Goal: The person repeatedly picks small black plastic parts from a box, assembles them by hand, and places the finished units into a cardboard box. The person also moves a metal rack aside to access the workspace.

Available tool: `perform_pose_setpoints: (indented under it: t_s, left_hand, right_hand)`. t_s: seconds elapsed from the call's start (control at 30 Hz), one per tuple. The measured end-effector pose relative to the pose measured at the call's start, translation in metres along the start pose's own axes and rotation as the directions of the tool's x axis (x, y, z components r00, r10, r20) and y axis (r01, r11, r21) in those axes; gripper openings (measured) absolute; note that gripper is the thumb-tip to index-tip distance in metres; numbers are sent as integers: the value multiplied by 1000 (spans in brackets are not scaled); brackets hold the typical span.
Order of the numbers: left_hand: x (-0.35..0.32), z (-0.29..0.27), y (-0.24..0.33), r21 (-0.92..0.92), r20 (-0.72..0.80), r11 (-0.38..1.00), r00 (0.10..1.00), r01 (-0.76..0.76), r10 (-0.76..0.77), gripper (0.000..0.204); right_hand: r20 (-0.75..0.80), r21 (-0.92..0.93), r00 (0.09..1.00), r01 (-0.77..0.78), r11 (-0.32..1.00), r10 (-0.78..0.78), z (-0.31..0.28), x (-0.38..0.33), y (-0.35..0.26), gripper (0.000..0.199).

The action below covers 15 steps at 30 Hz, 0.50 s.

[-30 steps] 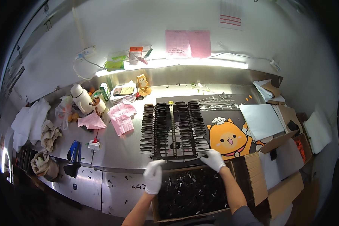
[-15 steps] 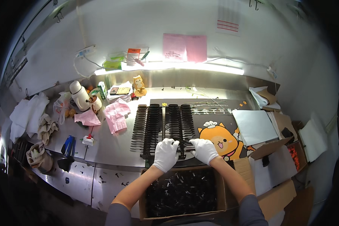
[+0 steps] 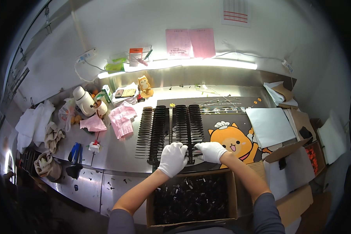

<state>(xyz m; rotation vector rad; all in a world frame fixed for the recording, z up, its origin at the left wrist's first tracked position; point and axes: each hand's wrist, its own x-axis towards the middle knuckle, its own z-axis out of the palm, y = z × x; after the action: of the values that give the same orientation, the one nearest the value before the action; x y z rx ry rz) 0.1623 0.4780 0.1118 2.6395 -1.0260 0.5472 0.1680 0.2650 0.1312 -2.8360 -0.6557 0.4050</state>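
Two double rows of thin black parts stand packed in a black rack (image 3: 159, 128) on the bench. Each row has dark blade-like ends sticking out sideways. At the rack's near end, my left hand (image 3: 173, 159), in a white glove, is closed with its fingers curled beside the right double row. My right hand (image 3: 211, 152), also gloved in white, pinches at the near right end of that row. Whatever either hand holds is too small or too hidden to make out. Below both hands sits a cardboard box (image 3: 232, 195) full of small shiny black pieces.
A dark mat (image 3: 238, 142) with a cartoon cat lies under the rack, thin metal rods (image 3: 222, 110) along its far side. Papers and open cartons (image 3: 288, 171) crowd the right. At left are a white flask (image 3: 83, 99), pink papers (image 3: 122, 119) and a blue stapler-like tool (image 3: 75, 153).
My right hand has turned flatter and shifted slightly down against the rack's near right end. The left hand stays by the rack. The whole view has shifted a little.
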Motion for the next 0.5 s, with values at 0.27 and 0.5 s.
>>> perform_pose_setpoints:
  t_s: [0.27, 0.5]
  left_hand:
    - [32, 16, -34, -218, 600, 966, 800, 141, 19, 39]
    - [-26, 74, 35, -62, -51, 924, 923, 378, -382, 34]
  right_hand:
    - [-136, -134, 983, 108, 985, -126, 18, 6, 4, 30]
    - [-656, -233, 752, -276, 933, 58, 117, -5, -39, 21]
